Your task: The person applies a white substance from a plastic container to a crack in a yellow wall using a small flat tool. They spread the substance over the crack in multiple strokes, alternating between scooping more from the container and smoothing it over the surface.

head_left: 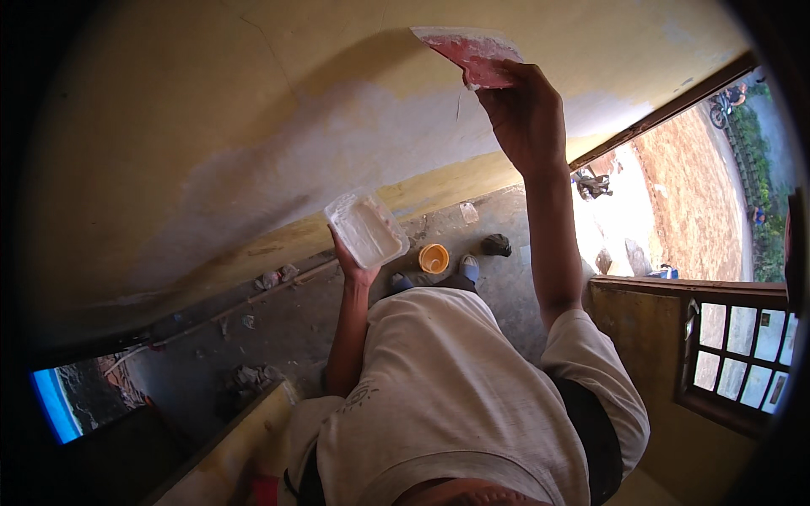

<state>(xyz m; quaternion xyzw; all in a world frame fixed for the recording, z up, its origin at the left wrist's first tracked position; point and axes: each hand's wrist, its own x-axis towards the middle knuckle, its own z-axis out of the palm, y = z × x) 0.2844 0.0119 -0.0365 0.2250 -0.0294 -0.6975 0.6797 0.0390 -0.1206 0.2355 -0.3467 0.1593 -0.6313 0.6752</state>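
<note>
My right hand (523, 114) is raised to the upper part of the view, gripping a red flat scraper (481, 61) smeared with white paste, held close to the yellow wall (228, 101). Behind it the wall carries a broad pale whitish patch. My left hand (354, 261) holds a translucent white plastic tray (364, 232) with a coat of white paste inside, lower and to the left of the scraper.
An orange bucket (434, 251) and a dark lump (496, 244) sit on the concrete floor (295, 320) by my feet. A long pole (253, 300) lies along the wall base. Right are an open doorway with a motorbike (721, 108) outside and a window (742, 354).
</note>
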